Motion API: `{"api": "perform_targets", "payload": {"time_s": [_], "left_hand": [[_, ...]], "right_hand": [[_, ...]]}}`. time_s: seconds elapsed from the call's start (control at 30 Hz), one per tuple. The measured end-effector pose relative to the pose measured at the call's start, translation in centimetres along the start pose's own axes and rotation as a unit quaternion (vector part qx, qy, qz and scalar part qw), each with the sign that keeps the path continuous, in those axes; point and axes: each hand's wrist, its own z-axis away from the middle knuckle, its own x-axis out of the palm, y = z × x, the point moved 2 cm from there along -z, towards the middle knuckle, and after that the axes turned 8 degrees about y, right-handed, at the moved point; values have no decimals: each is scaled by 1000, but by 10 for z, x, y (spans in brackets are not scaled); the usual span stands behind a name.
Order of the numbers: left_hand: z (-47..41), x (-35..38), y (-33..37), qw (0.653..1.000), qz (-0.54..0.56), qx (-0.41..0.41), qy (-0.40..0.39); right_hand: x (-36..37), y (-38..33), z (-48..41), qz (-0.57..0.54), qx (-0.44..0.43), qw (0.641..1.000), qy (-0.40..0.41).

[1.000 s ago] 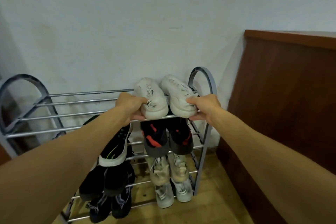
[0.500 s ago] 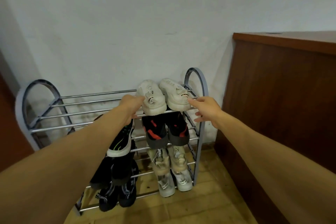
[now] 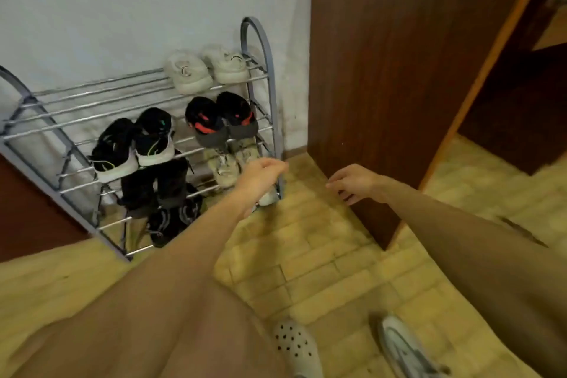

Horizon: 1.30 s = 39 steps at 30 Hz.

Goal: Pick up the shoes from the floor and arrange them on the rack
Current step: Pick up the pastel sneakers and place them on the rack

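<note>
Now we find left hand [image 3: 260, 176] and right hand [image 3: 352, 182] withdrawn, loosely curled, empty; white pair [image 3: 196, 74] racked at 11 o'clock.

No text can be read. The white shoes [image 3: 188, 72] on the top shelf of the rack [image 3: 273, 95] carry dark round marks on their heels, too blurred to make out.

the left part of the grey metal shoe rack's [image 3: 259, 40] top shelf is bare; the tall brown wooden cabinet [image 3: 383, 70] blocks its right side.
</note>
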Motion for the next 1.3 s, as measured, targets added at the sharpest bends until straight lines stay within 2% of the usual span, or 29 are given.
{"api": "perform_targets", "payload": {"time_s": [0.13, 0.23, 0.3, 0.37, 0.43, 0.53, 0.63, 0.77, 0.87, 1.03, 1.2, 1.3], "left_hand": [[38, 70, -55, 993, -58, -8, -99], [63, 109, -90, 973, -134, -14, -189], [76, 127, -114, 949, -187, -19, -255], [83, 138, -132, 909, -264, -7, -321], [84, 147, -144, 893, -287, -11, -346], [82, 156, -152, 900, -275, -23, -339], [80, 163, -156, 881, -326, -7, -343], [83, 174, -149, 873, -334, 9, -355], [87, 177, -143, 875, -323, 11, -360], [96, 172, -135, 898, -258, -18, -357], [101, 154, -128, 925, -201, -48, -320], [96, 133, -121, 948, -152, -84, -266]], "right_hand": [[12, 88, 32, -42, 58, 997, -20], [28, 167, 55, -43, 108, 993, -24], [38, 220, 75, -24, 153, 987, -29], [48, 272, 95, 16, 213, 976, -45], [60, 316, 116, 67, 269, 959, -61], [82, 369, 150, 142, 324, 931, -86], [107, 400, 173, 113, 373, 916, -100], [128, 407, 176, 95, 386, 916, -51], [146, 408, 173, 56, 404, 910, -71], [149, 388, 170, -27, 421, 902, -96], [124, 337, 143, -66, 335, 938, -55], [109, 282, 122, -92, 260, 961, -28]]}}
